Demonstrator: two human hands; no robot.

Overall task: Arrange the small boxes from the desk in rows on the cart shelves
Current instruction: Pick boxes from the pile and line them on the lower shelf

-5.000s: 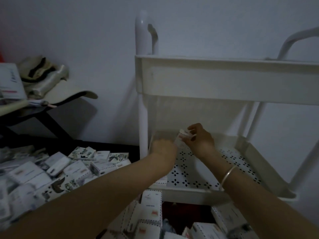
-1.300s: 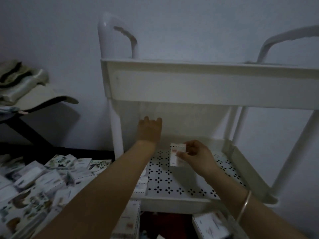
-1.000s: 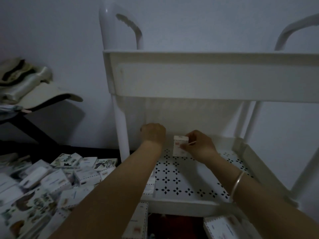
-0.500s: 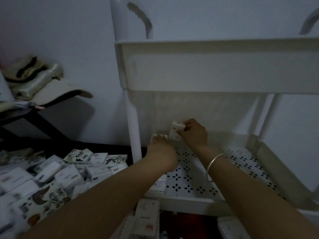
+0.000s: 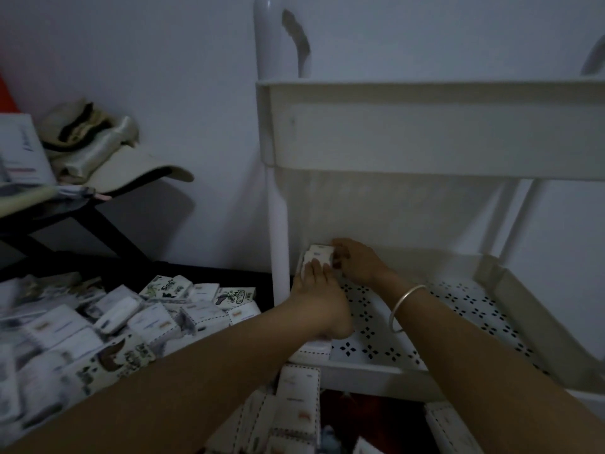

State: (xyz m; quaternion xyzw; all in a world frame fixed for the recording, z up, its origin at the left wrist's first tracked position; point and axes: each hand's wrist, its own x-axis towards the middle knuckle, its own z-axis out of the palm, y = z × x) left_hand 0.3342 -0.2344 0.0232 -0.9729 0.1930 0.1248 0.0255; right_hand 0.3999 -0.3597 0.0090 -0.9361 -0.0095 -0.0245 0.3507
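Left hand (image 5: 319,298) (fingers (image 5: 315,269) straight) touches box (image 5: 320,252).

Centre of frame: the left hand (image 5: 319,299) lays straight fingers on a small box (image 5: 319,253) set in the far left corner of the perforated shelf (image 5: 458,309) of a white cart (image 5: 425,126). The right hand (image 5: 358,262), a bangle (image 5: 404,303) on its wrist, grips the box's right edge. Lower left: a loose heap (image 5: 98,322) of similar boxes.

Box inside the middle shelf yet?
In. The small box is in the back left corner of the shelf, left hand and right hand touching it. Fully set down: cannot tell.
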